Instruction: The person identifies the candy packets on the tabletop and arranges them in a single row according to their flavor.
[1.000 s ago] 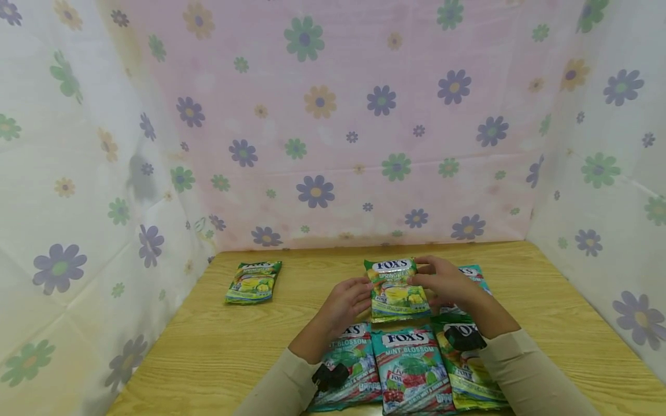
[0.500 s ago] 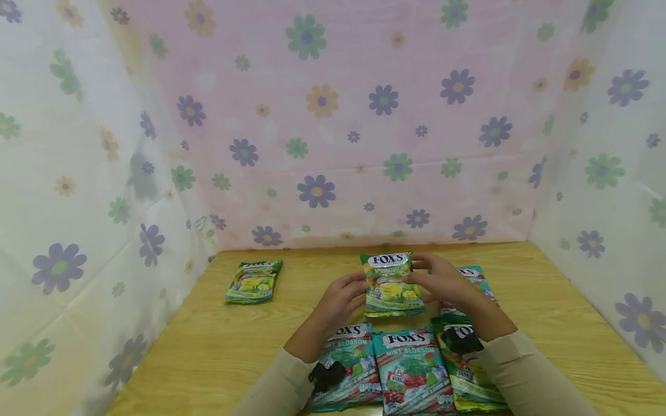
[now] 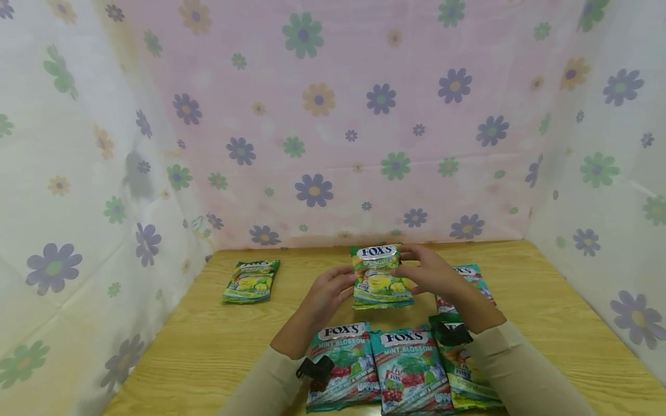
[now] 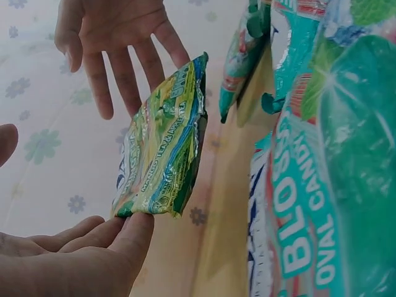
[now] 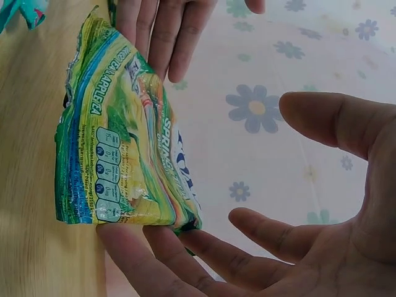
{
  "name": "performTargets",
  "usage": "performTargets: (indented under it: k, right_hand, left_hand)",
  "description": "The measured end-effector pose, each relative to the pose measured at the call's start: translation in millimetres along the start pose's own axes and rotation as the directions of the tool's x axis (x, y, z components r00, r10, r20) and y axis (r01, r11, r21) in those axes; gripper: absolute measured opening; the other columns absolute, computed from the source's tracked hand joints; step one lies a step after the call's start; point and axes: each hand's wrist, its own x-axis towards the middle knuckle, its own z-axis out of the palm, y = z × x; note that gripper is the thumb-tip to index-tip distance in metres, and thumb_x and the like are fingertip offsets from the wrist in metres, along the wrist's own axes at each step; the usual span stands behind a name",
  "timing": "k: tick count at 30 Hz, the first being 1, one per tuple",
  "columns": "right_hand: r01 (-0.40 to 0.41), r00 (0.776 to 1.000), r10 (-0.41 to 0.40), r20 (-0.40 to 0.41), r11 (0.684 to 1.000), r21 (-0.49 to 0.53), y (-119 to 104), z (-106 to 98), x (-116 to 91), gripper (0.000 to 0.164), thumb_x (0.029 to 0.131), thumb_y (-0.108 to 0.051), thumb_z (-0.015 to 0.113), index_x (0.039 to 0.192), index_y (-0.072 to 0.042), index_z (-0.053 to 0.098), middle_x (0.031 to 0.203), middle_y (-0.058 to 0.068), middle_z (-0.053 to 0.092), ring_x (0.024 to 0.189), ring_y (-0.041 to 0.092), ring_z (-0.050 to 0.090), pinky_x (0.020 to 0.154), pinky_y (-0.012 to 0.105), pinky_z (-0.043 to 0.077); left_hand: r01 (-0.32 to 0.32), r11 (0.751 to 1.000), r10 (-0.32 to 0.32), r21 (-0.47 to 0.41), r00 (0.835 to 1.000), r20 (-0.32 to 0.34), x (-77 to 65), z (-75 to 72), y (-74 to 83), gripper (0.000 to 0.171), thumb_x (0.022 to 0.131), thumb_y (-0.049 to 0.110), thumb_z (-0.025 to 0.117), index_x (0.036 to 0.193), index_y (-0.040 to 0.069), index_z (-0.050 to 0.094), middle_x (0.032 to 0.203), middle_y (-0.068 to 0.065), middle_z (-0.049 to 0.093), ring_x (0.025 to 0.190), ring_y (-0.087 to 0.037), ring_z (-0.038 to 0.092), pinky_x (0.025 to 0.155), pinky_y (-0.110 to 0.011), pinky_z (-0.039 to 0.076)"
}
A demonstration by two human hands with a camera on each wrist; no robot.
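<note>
A green and yellow bag of Fox's Spring Tea candy [image 3: 382, 284] is held up between my two hands above the table. My left hand [image 3: 326, 296] touches its left edge with fairly straight fingertips. On the opposite edge lie the extended fingers of my right hand [image 3: 436, 278], its thumb standing apart from the bag. The right wrist view shows the bag [image 5: 124, 148] resting against several fingertips, and the left wrist view shows the same bag [image 4: 164, 139] tilted, with the left fingers at its near edge.
Two Mint Blossom bags, one left [image 3: 346, 370] and one middle [image 3: 412, 370], lie in front. Beside them is another Spring Tea bag [image 3: 470, 378], partly under the right sleeve. Behind the right forearm is a Mint Blossom bag [image 3: 474, 278]. One Spring Tea bag [image 3: 252, 282] lies far left.
Both hands have moved left and slightly toward the back, carrying the Spring Tea bag between them. More of the front left Mint Blossom bag now shows. The other bags stay in place.
</note>
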Motion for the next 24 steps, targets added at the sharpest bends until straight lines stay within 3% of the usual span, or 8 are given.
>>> performTargets:
  k: [7, 14, 24]
  right_hand:
    - [0.020, 1.000, -0.020, -0.014, 1.000, -0.002, -6, 6, 4, 0.082, 0.098, -0.037, 0.072, 0.163, -0.011, 0.030, 0.164, 0.022, 0.033, 0.138, 0.047, 0.050, 0.091, 0.056, 0.061]
    - [0.044, 0.999, -0.043, -0.010, 0.999, 0.031, -12, 13, 7, 0.078, 0.097, -0.039, 0.073, 0.160, -0.012, 0.036, 0.163, 0.020, 0.035, 0.136, 0.046, 0.053, 0.090, 0.053, 0.062]
    - [0.073, 0.997, -0.071, -0.019, 0.994, 0.077, -21, 26, 12, 0.073, 0.098, -0.034, 0.072, 0.159, -0.013, 0.039, 0.163, 0.016, 0.036, 0.137, 0.044, 0.052, 0.091, 0.053, 0.062]
  left_hand:
    - [-0.028, 1.000, 0.028, -0.004, 1.000, -0.007, -2.5, -7.8, 10.0, 0.071, 0.105, 0.028, 0.059, 0.158, -0.006, 0.028, 0.167, -0.023, 0.026, 0.156, -0.039, 0.026, 0.127, -0.053, 0.027]
    - [-0.060, 0.998, 0.059, -0.019, 0.997, -0.049, -7.3, -19.3, 18.2, 0.058, 0.107, 0.021, 0.053, 0.153, -0.011, 0.036, 0.160, -0.027, 0.037, 0.151, -0.041, 0.037, 0.125, -0.052, 0.030]
    - [-0.080, 0.996, 0.076, -0.032, 0.992, -0.105, -15.5, -28.3, 31.1, 0.057, 0.107, 0.016, 0.051, 0.155, -0.011, 0.034, 0.161, -0.026, 0.036, 0.151, -0.041, 0.035, 0.125, -0.051, 0.030]
